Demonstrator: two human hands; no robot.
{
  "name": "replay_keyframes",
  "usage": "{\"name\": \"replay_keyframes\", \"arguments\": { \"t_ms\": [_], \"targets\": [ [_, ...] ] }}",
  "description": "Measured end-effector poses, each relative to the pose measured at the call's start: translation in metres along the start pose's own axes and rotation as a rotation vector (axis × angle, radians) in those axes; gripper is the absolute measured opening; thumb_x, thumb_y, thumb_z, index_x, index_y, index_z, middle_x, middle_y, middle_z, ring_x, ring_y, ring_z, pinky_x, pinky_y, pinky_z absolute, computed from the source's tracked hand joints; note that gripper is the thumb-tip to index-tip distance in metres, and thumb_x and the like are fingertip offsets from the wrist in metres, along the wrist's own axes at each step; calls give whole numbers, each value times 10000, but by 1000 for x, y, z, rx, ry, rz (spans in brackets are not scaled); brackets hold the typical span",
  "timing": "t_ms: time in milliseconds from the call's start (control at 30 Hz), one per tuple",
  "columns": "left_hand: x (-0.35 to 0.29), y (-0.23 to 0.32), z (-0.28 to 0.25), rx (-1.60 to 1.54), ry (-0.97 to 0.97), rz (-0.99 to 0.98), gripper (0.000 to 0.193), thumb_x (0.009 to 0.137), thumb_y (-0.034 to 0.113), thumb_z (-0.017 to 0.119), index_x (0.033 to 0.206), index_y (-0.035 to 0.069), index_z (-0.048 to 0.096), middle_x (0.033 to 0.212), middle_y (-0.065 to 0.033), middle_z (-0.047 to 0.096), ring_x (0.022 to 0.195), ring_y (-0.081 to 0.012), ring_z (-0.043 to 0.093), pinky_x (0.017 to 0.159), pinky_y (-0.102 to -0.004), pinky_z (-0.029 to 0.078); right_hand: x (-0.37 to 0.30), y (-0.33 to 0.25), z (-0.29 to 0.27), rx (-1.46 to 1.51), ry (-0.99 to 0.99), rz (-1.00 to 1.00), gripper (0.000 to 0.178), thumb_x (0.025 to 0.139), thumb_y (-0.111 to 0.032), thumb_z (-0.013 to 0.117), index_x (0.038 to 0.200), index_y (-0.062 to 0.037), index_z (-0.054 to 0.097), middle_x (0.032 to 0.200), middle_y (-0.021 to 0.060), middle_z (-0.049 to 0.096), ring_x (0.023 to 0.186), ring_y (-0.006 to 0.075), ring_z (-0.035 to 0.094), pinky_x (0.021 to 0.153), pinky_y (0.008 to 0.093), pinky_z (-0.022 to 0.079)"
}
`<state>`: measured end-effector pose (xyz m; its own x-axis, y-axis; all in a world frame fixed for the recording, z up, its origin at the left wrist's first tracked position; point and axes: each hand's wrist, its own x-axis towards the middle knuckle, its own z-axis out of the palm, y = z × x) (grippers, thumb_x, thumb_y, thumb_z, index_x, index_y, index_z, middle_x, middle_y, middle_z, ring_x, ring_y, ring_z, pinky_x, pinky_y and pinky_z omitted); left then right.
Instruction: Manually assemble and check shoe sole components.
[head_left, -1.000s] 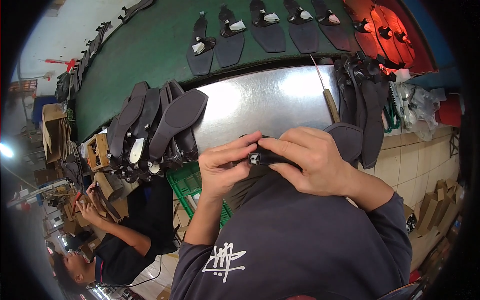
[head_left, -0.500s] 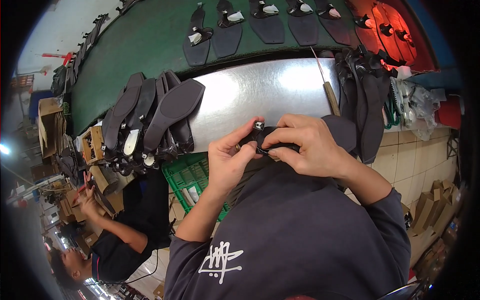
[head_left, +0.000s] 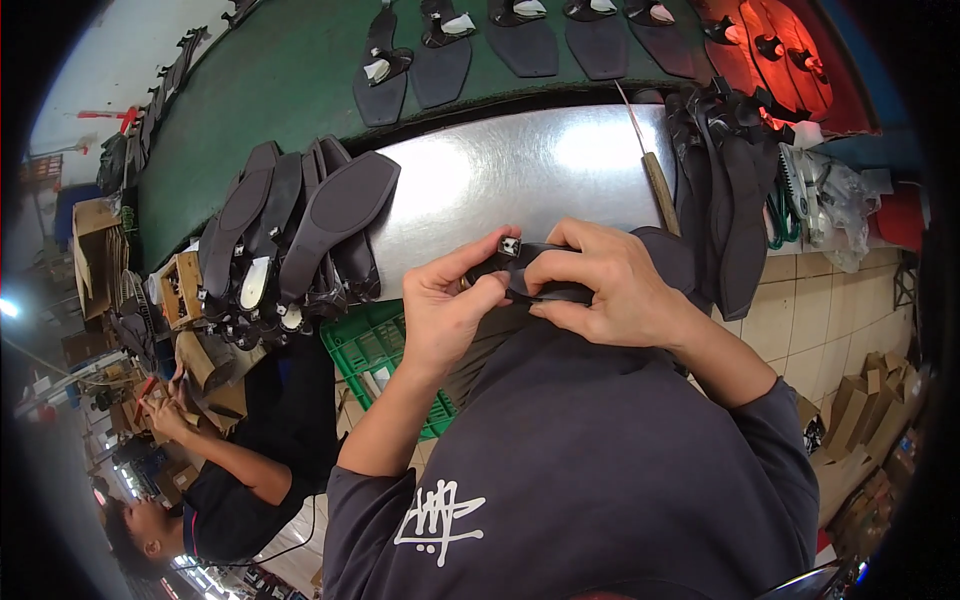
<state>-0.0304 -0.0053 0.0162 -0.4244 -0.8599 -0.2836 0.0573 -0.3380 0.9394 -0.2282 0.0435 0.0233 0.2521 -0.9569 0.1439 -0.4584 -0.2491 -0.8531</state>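
Both my hands hold one dark sandal (head_left: 668,258) in front of my shirt, at the near edge of the metal tabletop. Its wide sole end shows beyond my right hand, and a small heel with a pale tip sticks up by my left fingers. My left hand (head_left: 440,305) is closed round the heel end, thumb pressed on a black strap part. My right hand (head_left: 620,290) pinches the sandal's middle, thumb below and fingers above. Between the fingers, the exact part gripped is partly hidden.
A wooden-handled pointed tool (head_left: 660,192) lies on the metal tabletop (head_left: 480,190). Dark sandals are piled at left (head_left: 345,205) and right (head_left: 745,215). More lie on the green surface (head_left: 300,80). A green crate (head_left: 350,345) sits below; a co-worker (head_left: 240,470) is at left.
My hands and the sandal have shifted slightly left, and my right fingers have changed their grip along the strap area. The whole view has shifted a little. The co-worker's hands have moved lower.
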Motion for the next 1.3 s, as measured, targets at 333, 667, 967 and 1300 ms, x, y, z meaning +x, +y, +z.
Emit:
{"name": "replay_keyframes", "arguments": {
  "t_ms": [333, 667, 967, 1300],
  "targets": [
    [4, 9, -5, -166, 20, -233, 346, 798, -82, 592, 1132, -18, 649, 1140, -119, 658, 831, -110, 664, 590, -206, 580, -4, 5, 12, -204, 230, -257, 195, 665, -125, 737, 836, -134, 642, 826, 86, 540, 719, 253, 573, 603, 355, 444],
    [-3, 19, -5, -383, -57, -276, 500, 901, 61, 515, 1390, 13, 420, 1318, -158, 544, 903, -116, 647, 558, -208, 567, -11, -9, 2, -152, 165, -308, 263, 673, -115, 767, 922, -96, 684, 872, 107, 594, 701, 262, 596, 599, 341, 466],
    [-5, 18, -9, -142, -196, -328, 328, 941, 117, 456, 1231, -6, 545, 1009, -54, 630, 812, -95, 617, 587, -218, 536, -14, -5, 9, -51, 198, -73, 210, 756, -100, 733, 860, -48, 558, 696, 94, 604, 615, 280, 598, 563, 367, 465],
    [-9, 9, 0, 75, -192, -291, 221, 938, 123, 540, 1125, 15, 589, 921, -34, 618, 802, -72, 593, 638, -250, 558, -16, -8, 15, -87, 240, -38, 206, 750, -101, 741, 780, -57, 542, 623, 85, 566, 559, 267, 578, 510, 371, 440]
  ]
}}
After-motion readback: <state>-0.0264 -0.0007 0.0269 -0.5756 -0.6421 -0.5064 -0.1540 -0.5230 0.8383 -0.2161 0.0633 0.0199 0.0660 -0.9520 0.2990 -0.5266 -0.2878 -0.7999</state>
